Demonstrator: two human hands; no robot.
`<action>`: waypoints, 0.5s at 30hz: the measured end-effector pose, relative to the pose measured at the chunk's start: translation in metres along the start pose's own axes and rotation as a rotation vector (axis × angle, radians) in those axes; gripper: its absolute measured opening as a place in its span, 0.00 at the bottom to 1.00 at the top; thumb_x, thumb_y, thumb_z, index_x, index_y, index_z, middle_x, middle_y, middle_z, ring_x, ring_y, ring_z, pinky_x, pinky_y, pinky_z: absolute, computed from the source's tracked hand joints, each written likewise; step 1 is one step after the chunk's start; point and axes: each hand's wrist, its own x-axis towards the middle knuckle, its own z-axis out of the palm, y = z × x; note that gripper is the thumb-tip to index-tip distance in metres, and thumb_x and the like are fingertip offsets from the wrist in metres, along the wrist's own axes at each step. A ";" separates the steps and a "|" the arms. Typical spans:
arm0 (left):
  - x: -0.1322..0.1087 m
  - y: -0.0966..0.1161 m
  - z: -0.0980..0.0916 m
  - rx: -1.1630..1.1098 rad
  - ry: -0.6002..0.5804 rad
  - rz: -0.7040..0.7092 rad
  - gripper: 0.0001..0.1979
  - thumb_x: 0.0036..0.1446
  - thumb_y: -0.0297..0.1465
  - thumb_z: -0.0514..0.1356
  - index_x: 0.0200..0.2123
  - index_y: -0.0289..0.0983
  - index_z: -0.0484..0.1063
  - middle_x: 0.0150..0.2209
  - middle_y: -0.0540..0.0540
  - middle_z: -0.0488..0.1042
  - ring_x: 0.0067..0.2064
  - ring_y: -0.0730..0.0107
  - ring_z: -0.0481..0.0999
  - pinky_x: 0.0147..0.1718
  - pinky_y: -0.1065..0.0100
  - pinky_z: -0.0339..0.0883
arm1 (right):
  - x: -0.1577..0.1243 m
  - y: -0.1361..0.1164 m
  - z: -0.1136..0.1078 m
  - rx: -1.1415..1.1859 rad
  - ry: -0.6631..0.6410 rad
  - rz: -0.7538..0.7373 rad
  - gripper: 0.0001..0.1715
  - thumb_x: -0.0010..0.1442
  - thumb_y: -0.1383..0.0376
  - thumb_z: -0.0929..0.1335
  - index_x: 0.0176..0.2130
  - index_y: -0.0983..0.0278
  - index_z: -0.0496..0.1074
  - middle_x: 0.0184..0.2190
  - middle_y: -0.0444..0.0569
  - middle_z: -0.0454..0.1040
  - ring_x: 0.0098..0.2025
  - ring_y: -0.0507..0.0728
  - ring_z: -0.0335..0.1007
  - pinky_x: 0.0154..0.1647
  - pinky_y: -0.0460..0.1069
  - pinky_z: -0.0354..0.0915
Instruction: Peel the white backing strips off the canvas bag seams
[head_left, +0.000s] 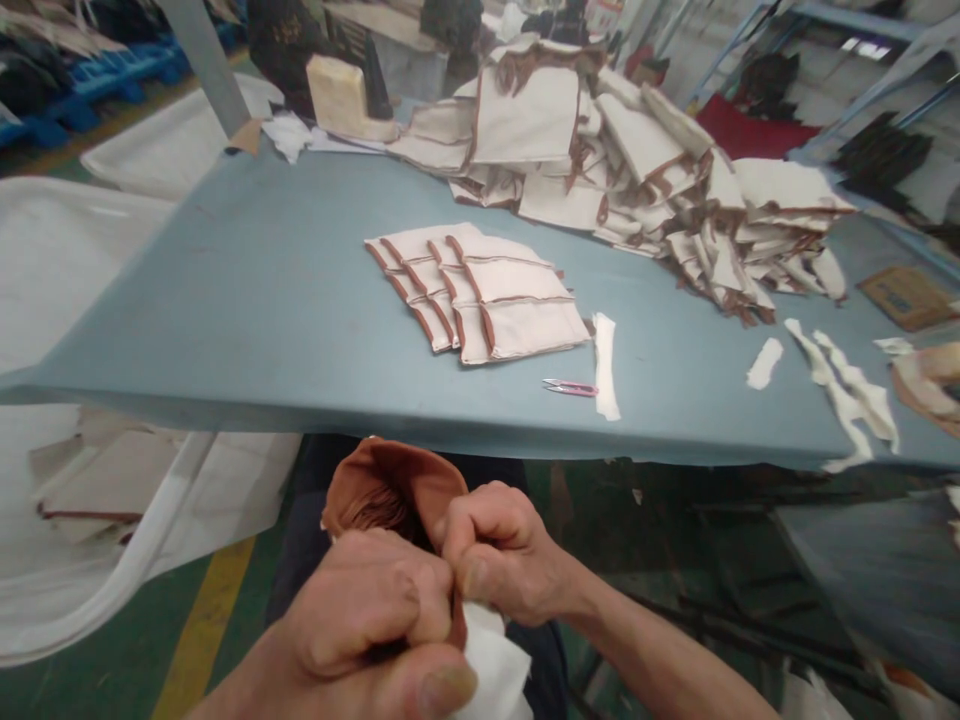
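Observation:
Both my hands are below the table's front edge, over my lap. My left hand [367, 610] is closed in a fist on a brown fabric piece [390, 485] with a white lining [491, 665] showing under it. My right hand [502, 550] pinches the same piece at its right edge, fingers curled tight against the left hand. On the blue-grey table [247, 300] ahead lies a neat fan of cream fabric pieces with brown trim [480, 290]. Small pink thread snips [570, 387] lie near the front edge, beside a white fabric strip [604, 365].
A large loose heap of cream and brown pieces [637, 160] fills the table's far right. White scraps [840, 380] lie at the right. A beige block [341, 95] stands at the back. White sacks with more pieces [97, 480] sit on the floor at my left.

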 end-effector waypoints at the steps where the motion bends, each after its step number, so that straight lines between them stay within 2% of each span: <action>1: 0.001 0.000 0.003 0.016 0.004 0.013 0.20 0.77 0.40 0.52 0.30 0.41 0.58 0.19 0.56 0.65 0.20 0.75 0.63 0.23 0.69 0.57 | -0.002 0.005 0.002 0.045 0.034 -0.012 0.34 0.62 0.42 0.74 0.22 0.62 0.65 0.17 0.37 0.61 0.18 0.46 0.51 0.18 0.44 0.50; 4: 0.003 -0.005 0.005 0.070 -0.025 0.075 0.18 0.78 0.39 0.52 0.31 0.42 0.61 0.20 0.56 0.68 0.20 0.74 0.65 0.25 0.69 0.59 | -0.005 0.012 0.001 0.082 0.082 -0.035 0.35 0.58 0.40 0.76 0.22 0.61 0.63 0.17 0.37 0.60 0.18 0.46 0.51 0.19 0.44 0.50; 7: 0.003 -0.016 0.000 0.082 -0.025 0.085 0.19 0.77 0.39 0.53 0.30 0.41 0.61 0.20 0.56 0.66 0.20 0.75 0.64 0.24 0.70 0.58 | -0.005 0.008 -0.009 -0.053 0.061 0.024 0.33 0.59 0.41 0.76 0.23 0.62 0.64 0.18 0.36 0.60 0.19 0.46 0.49 0.19 0.43 0.49; 10: 0.002 -0.024 -0.007 0.071 -0.042 0.064 0.19 0.76 0.40 0.55 0.30 0.41 0.62 0.21 0.55 0.65 0.21 0.74 0.64 0.23 0.69 0.57 | -0.005 -0.002 -0.019 -0.148 -0.019 0.092 0.34 0.60 0.39 0.73 0.26 0.63 0.66 0.20 0.37 0.63 0.20 0.46 0.53 0.20 0.43 0.51; 15: 0.001 -0.027 -0.012 0.073 -0.055 0.046 0.19 0.75 0.41 0.56 0.30 0.41 0.63 0.21 0.54 0.68 0.21 0.73 0.67 0.25 0.70 0.59 | -0.001 -0.020 -0.025 -0.210 -0.125 0.098 0.40 0.65 0.32 0.64 0.28 0.64 0.71 0.22 0.40 0.67 0.23 0.48 0.59 0.25 0.44 0.57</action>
